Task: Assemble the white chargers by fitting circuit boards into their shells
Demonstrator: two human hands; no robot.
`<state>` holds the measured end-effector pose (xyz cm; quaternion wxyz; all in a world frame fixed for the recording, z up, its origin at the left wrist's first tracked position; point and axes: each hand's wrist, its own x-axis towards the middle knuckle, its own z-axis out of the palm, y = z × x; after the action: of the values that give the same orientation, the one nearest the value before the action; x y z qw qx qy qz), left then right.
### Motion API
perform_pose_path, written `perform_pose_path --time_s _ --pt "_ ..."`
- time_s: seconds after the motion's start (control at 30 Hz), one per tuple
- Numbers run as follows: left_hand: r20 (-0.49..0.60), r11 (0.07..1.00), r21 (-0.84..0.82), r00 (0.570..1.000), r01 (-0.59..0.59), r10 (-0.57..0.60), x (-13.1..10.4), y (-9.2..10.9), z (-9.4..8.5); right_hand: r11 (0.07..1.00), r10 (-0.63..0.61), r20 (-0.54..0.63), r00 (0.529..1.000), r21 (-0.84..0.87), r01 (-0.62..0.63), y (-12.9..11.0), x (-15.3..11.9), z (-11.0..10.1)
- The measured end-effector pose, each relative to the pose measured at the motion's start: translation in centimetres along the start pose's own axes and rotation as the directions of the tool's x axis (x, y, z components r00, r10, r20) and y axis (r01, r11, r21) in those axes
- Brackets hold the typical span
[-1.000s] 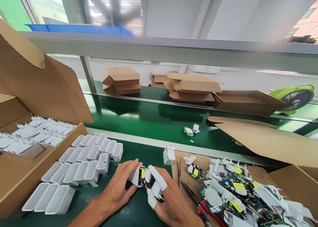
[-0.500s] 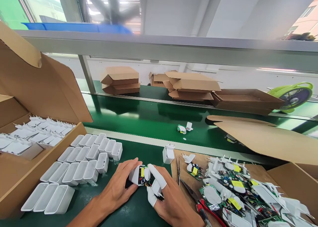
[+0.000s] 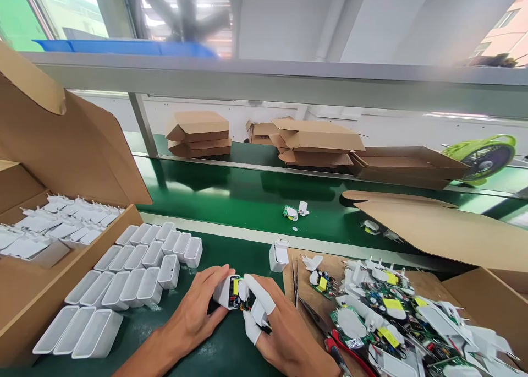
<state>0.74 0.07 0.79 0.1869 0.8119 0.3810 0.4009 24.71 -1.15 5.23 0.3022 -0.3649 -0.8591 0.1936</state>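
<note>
Leftward along the green belt (image 3: pixel 231 195), the loose board (image 3: pixel 290 213) and its white piece (image 3: pixel 303 208) have slid since the earlier frame, and more parts (image 3: pixel 370 227) show beside the cardboard flap (image 3: pixel 433 223) at right; the hands have barely shifted. Largest of the surroundings is the open carton (image 3: pixel 74 272) at the left edge, holding rows of white parts (image 3: pixel 61 223). At lower right spreads a jumbled pile (image 3: pixel 388 322) of boards, leads and white pieces, and at lower left stand white open cases (image 3: pixel 117 289) in uneven rows. At lower centre, the left hand (image 3: pixel 200 305) has its thumb and fingers closed around a white case (image 3: pixel 223 292), whose open end faces the right hand (image 3: pixel 284 327). That hand, with white covers (image 3: pixel 262 294) on thumb and finger, pinches a small white part (image 3: pixel 259 312) near the populated board (image 3: pixel 236 294), which sits at the case's mouth; how deep it goes is hidden. The hold looks like careful aligning of board and case, a posture that calls for a steady grip and wires kept off the rim. The pliers (image 3: pixel 335 344) and tweezers (image 3: pixel 296 283) lie just right of the right hand, crowding that side, while a single upright case (image 3: pixel 279 257) stands beyond the fingers.
</note>
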Motion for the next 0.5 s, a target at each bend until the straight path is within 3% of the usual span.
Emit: perform_pose_path --time_s 0.4,0.5 --pt "0.025 0.994 -0.106 1.000 -0.006 0.008 0.1 0.8 0.2 0.998 0.019 0.034 0.999 -0.053 -0.018 -0.9 0.2 -0.1" --pt "0.089 0.984 -0.166 0.995 0.058 -0.044 -0.4 0.9 0.5 0.994 -0.015 -0.012 1.000 -0.106 0.013 -0.6 0.2 -1.8"
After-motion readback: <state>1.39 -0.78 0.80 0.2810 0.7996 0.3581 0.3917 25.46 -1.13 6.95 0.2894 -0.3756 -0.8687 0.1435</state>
